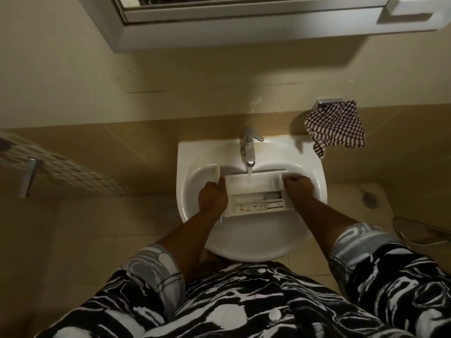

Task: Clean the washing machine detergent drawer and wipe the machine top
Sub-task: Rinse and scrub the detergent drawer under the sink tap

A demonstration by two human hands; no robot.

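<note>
In the dim bathroom, over the white basin [244,250], I see the left hand [212,196] and right hand [297,185] gripping the detergent drawer [253,198] under the running tap [249,150].

- A white drawer [253,200] sits in the sink [314,164], with water running into it from the tap [249,147] at 12 o'clock.
- The right hand [296,185] grips its 3 o'clock end.
- The left hand [212,196], at 9 o'clock, holds a flat white piece [216,175].
- A checked cloth [335,126] hangs at 2 o'clock.
</note>
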